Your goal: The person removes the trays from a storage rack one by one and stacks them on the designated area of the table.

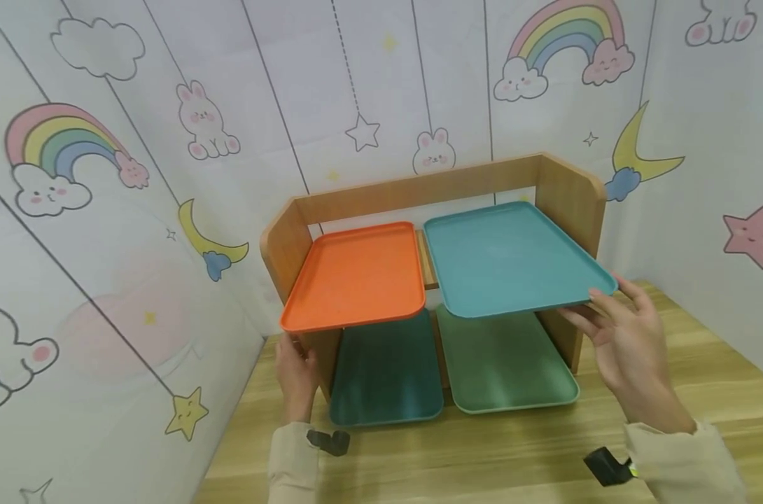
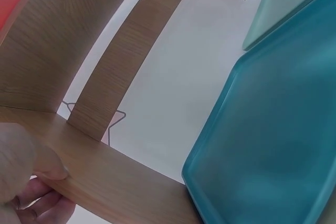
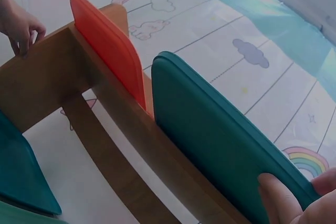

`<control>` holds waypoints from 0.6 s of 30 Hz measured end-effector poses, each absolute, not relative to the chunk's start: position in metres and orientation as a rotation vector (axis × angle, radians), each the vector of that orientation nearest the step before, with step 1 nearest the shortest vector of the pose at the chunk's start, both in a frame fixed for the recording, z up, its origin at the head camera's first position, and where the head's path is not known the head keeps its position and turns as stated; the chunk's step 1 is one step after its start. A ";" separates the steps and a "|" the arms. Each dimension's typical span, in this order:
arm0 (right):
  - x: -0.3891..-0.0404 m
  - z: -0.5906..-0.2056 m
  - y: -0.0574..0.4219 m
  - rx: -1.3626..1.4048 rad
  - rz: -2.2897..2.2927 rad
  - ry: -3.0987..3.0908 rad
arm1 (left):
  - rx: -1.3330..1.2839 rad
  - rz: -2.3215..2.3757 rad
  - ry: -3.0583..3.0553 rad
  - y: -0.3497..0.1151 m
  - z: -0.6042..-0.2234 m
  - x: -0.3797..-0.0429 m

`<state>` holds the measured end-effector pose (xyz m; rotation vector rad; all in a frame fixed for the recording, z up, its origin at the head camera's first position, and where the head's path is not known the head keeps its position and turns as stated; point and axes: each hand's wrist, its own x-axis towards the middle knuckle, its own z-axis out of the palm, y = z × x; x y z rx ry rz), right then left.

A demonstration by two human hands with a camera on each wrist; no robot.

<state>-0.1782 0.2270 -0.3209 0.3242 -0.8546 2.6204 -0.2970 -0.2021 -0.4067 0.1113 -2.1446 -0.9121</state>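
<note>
A wooden shelf rack [image 1: 570, 203] holds trays on two levels. My right hand [image 1: 633, 343] pinches the front right corner of a blue tray [image 1: 514, 259] on the upper level, thumb beneath and fingers at the rim. The tray's front juts past the rack. Left of it lies an orange tray [image 1: 362, 276]. In the left wrist view my left hand [image 2: 31, 182] grips the edge of the wooden side panel [image 2: 121, 182], below the orange tray. On the lower level are a dark teal tray [image 1: 388, 371] and a green tray [image 1: 507, 360], side by side.
The rack stands on a wood-grain table [image 1: 470, 462], close to a white wall covering [image 1: 369, 77] printed with rainbows, rabbits and stars. Another stretch of this covering [image 1: 104, 280] borders the left side. A wooden rail [image 1: 419, 185] runs across the rack's upper back.
</note>
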 end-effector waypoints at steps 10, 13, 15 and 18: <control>-0.160 -0.324 0.243 0.423 2.699 -0.737 | 0.124 -0.944 -2.192 -0.201 -0.406 -0.303; -0.158 -0.325 0.246 0.438 2.718 -0.732 | 0.127 -0.953 -2.198 -0.202 -0.405 -0.303; -0.157 -0.327 0.249 0.437 2.732 -0.730 | 0.127 -0.957 -2.206 -0.203 -0.404 -0.303; -0.155 -0.329 0.253 0.443 2.746 -0.728 | 0.127 -0.961 -2.226 -0.204 -0.404 -0.302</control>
